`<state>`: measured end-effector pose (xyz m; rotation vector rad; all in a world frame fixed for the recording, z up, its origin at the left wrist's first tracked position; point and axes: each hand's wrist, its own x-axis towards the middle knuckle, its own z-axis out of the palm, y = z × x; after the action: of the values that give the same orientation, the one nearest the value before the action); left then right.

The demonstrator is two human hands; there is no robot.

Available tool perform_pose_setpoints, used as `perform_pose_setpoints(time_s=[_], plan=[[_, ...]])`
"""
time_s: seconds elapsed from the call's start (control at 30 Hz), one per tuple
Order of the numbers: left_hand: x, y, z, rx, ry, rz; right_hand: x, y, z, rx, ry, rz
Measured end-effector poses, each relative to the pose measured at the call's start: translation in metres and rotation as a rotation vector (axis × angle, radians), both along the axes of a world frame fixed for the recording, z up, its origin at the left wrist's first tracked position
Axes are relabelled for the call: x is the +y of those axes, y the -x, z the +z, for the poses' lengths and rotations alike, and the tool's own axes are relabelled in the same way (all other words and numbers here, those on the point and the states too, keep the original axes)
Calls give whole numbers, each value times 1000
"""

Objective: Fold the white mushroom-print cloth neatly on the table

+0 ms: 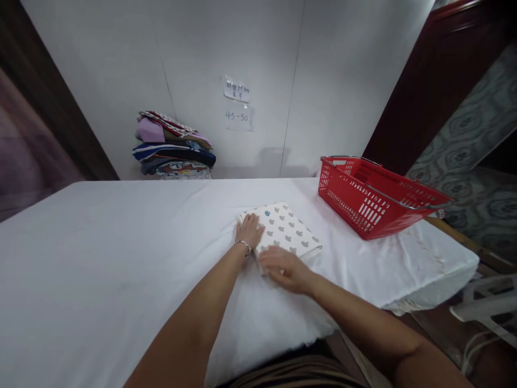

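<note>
A folded white cloth point(287, 229) printed with grey shapes and a small blue mark lies on the white-covered table. My left hand point(249, 230), with a bracelet at the wrist, rests flat on the cloth's left edge, its fingers stretched out. Over the near left corner of the same cloth is my right hand point(288, 268), slightly blurred. Its fingers reach to the left across the edge with the thumb apart, and they hide that corner.
A red plastic basket point(379, 196) with metal handles stands at the table's right side. Against the back wall is a stack of folded fabrics point(175, 148). Paper labels point(238, 117) hang on the wall. A white plastic stool point(490, 307) is beyond the table's right edge.
</note>
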<state>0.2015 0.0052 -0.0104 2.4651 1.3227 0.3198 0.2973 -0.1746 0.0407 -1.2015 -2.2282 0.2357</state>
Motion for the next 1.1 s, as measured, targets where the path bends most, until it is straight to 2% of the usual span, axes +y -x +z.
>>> perform_pose_setpoints(time_s=[0.07,0.13,0.17,0.23,0.33,0.47,0.63,0.7,0.8,0.93,1.1], plan=[[0,1,-1,-9,-5,-2,17,-28,6,-23,-8,-240],[0,1,-2,-17,-3,-4,34,-52,0,-157,96,-493],[1,2,-3,-20,0,-4,41,-61,-6,-236,189,-587],[3,2,-6,-19,7,0,48,-73,-22,-356,320,-667],[4,3,-8,-11,5,-1,49,-78,-38,-428,368,-679],[3,3,-7,-6,3,3,58,-77,-33,-414,417,-651],[3,1,-8,7,-5,-2,111,-78,-11,-382,370,-611],[4,1,-9,12,-5,3,136,-82,-11,-384,360,-611],[4,3,-10,16,9,1,161,-90,-24,-372,404,-658],[4,4,-12,4,22,-1,171,-98,-41,-348,445,-699],[3,5,-11,-7,19,10,170,-102,-33,-252,477,-643]])
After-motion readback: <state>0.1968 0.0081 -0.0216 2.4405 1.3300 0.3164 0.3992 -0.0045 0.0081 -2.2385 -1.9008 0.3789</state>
